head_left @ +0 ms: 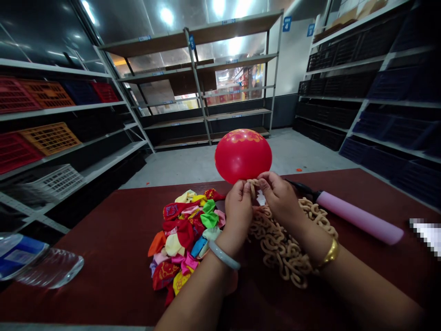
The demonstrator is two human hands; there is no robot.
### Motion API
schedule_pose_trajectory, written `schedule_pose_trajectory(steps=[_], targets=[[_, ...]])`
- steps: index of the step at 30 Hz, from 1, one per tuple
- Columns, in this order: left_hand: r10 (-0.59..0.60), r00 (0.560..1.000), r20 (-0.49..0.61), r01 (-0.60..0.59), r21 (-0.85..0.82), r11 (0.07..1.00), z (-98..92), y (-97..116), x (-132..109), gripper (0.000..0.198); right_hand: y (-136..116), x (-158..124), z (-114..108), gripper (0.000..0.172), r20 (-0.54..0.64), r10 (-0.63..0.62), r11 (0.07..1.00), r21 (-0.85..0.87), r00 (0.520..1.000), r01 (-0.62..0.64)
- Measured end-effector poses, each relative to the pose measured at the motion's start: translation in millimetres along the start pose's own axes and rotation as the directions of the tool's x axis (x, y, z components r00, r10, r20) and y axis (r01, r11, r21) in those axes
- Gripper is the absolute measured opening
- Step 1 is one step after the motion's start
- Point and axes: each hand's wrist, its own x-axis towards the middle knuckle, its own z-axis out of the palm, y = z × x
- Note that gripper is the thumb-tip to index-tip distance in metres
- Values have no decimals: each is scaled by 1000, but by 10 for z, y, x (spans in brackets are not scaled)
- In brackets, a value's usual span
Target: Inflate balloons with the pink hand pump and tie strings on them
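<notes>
A round red balloon with a yellow pattern stands inflated just beyond my fingertips. At its base, a tan cord loop runs between my two hands; the balloon's neck is hidden there. My left hand, below a pale bangle, pinches the cord from the left. From the right, my right hand, with a gold bracelet on the wrist, pinches it too. Under the right forearm lies a heap of tan cord loops. A pile of limp balloons in many colours lies beside my left forearm.
A pink hand pump with a black end rests on the dark red table at the right. A clear plastic bottle lies at the left. Shelves with crates line the left side, and bare metal racks stand behind.
</notes>
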Motion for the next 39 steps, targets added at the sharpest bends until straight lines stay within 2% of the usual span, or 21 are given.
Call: schedule_pose_trajectory(steps=[3, 5, 8, 11, 15, 18, 21, 23, 25, 28, 30, 32, 33, 36, 39], targets=[[102, 995, 18, -104, 117, 988, -20, 12, -21, 25, 22, 38, -42, 21, 54, 37, 992, 121, 998, -43], [147, 989, 34, -151, 233, 961, -30, 18, -25, 24, 35, 66, -97, 17, 42, 29, 991, 131, 999, -35], [191, 976, 106, -217, 369, 904, -27, 22, -19, 26, 40, 103, -214, 13, -54, -67, 997, -52, 996, 64], [206, 958, 198, -271, 405, 873, -1, 18, -17, 28, 51, 129, -310, 13, -110, -208, 939, -299, 972, 167], [220, 926, 307, -334, 395, 856, 22, 26, -31, 32, 117, 164, -355, 15, -174, -280, 894, -406, 944, 191], [245, 895, 372, -390, 391, 834, 33, 60, -59, 32, 213, 215, -403, 14, -232, -268, 897, -414, 935, 154], [290, 852, 436, -473, 406, 782, 75, 89, -102, 25, 316, 276, -486, 11, -346, -178, 934, -353, 921, 48], [301, 838, 456, -492, 393, 777, 112, 81, -125, 23, 342, 300, -519, 12, -373, -114, 956, -294, 921, -1], [267, 871, 412, -426, 363, 829, 133, 43, -124, 25, 314, 299, -508, 15, -311, -92, 965, -262, 946, 8], [202, 939, 277, -284, 296, 912, 107, -39, -69, 24, 212, 261, -428, 20, -196, -83, 983, -180, 977, 47], [213, 957, 197, -265, 296, 918, 63, -80, -20, 23, 157, 229, -361, 26, -133, -28, 995, -104, 991, 14], [250, 954, 168, -296, 365, 883, 22, -93, 13, 24, 139, 198, -283, 35, -7, 76, 994, -79, 997, -76], [263, 950, 167, -310, 418, 854, 6, -90, 22, 25, 143, 183, -235, 39, 71, 147, 988, -55, 987, -143], [249, 946, 209, -325, 559, 763, -23, -66, 25, 27, 188, 143, -58, 46, 254, 319, 925, 125, 913, -358], [216, 942, 257, -333, 631, 700, -47, -57, 27, 24, 251, 141, 118, 50, 282, 391, 845, 269, 876, -463]])
